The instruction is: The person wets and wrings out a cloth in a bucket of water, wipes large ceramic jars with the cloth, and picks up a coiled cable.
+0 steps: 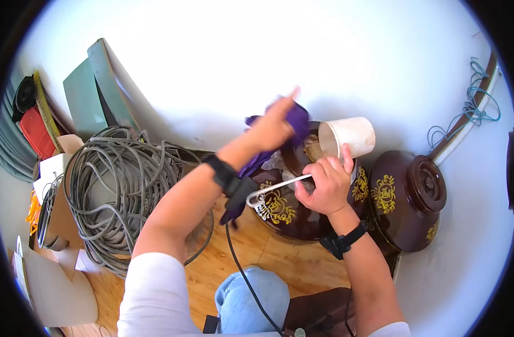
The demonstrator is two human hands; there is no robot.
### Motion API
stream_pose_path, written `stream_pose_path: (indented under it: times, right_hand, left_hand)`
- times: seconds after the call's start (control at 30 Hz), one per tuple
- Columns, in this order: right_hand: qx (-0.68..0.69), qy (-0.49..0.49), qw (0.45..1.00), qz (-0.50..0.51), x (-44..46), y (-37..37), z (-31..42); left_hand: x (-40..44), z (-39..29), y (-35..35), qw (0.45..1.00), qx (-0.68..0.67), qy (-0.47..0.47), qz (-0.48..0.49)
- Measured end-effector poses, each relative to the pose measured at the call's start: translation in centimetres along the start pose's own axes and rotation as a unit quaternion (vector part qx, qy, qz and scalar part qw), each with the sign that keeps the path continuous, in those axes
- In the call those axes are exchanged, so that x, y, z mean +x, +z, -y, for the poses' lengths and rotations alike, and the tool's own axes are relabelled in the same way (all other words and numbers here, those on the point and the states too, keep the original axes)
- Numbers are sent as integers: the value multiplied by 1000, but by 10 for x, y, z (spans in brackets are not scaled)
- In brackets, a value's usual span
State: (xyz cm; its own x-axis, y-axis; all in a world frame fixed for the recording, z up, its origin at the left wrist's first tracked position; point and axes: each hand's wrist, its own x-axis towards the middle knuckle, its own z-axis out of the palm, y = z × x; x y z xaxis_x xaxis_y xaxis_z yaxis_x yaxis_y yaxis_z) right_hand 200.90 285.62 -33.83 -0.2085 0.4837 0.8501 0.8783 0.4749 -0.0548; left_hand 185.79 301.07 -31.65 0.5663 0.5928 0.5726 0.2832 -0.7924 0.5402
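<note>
A white plastic dipper (355,136) tilts over the mouth of a dark brown glazed jar (318,224) with yellow decoration. My right hand (329,182) is closed around its long white handle, one finger pointing up toward the cup. My left hand (268,130), blurred by motion, is at the jar's far left rim with a purple cloth (297,119) bunched in its grasp; one finger sticks out. Clear plastic (276,163) shows at the jar's opening. Inside the jar, pale brownish contents (312,149) are partly hidden by the dipper and my hands.
A second brown jar (403,210) with its lid (427,182) on stands at the right, against the wall. Coiled grey hose (108,196) lies to the left, near green boards (85,98) and a white bucket (66,289). Thin blue-green wire (473,106) hangs along the right wall.
</note>
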Motion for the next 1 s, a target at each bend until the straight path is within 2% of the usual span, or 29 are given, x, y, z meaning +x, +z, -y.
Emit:
stream_pose_path:
  times: [0.03,0.07,0.13,0.17,0.23,0.33,0.37,0.4,0.47,0.5,0.57,0.63,0.67,0.73,0.77,0.8,0.87,0.9,0.93,0.97,1.0]
  right_hand:
    - [3,4,1000,5,-2,1,2]
    - [3,5,1000,6,-2,2,1]
    - [1,7,1000,5,-1,0,0]
    - [-2,7,1000,12,-1,-1,0]
    - [1,7,1000,11,1,1,1]
    - [-2,3,1000,9,1,3,0]
    - [-1,0,1000,7,1,3,0]
    - [-2,-3,1000,6,0,3,0]
    - [-7,-4,1000,12,0,3,2]
    - [-13,-3,1000,12,1,2,3]
    - [-15,-7,1000,13,1,2,4]
    - [-19,-7,1000,13,1,1,3]
    - [-24,-6,1000,14,1,1,3]
    - [-24,-9,1000,15,1,1,5]
    - [-26,-9,1000,16,1,1,5]
    - [-29,-10,999,17,1,1,5]
    - [-30,-16,999,16,2,4,4]
    - [-36,-20,999,12,3,4,3]
    - [-40,-25,999,19,0,3,4]
    - [-45,-29,998,22,0,2,5]
    - [-48,-33,998,23,0,3,6]
  left_hand:
    - [-8,-6,23,997,55,18,58]
    - [-8,-13,28,991,104,-28,83]
    - [3,9,27,981,-83,-149,89]
    - [1,16,31,981,-83,-149,88]
    - [-4,20,25,962,-197,-150,117]
    - [-14,23,21,972,-184,-118,82]
    - [-15,27,16,991,4,-53,119]
    - [-13,36,18,992,1,-55,116]
    - [-16,57,27,970,122,-148,147]
    - [-23,62,29,971,120,-152,143]
    - [-40,70,27,959,75,-242,124]
    - [-75,93,23,969,61,-234,55]
    - [-102,109,21,967,-14,-247,60]
    - [-171,134,32,995,-36,-86,-43]
    - [-203,128,39,970,-156,-186,4]
    - [-234,121,46,920,-258,-293,31]
    - [-282,56,75,854,-328,-392,-96]
    - [-276,43,73,852,-334,-390,-98]
    - [-272,30,74,777,-425,-428,-183]
    - [-272,19,77,679,-506,-462,-264]
    - [-258,24,64,594,-581,-464,-308]
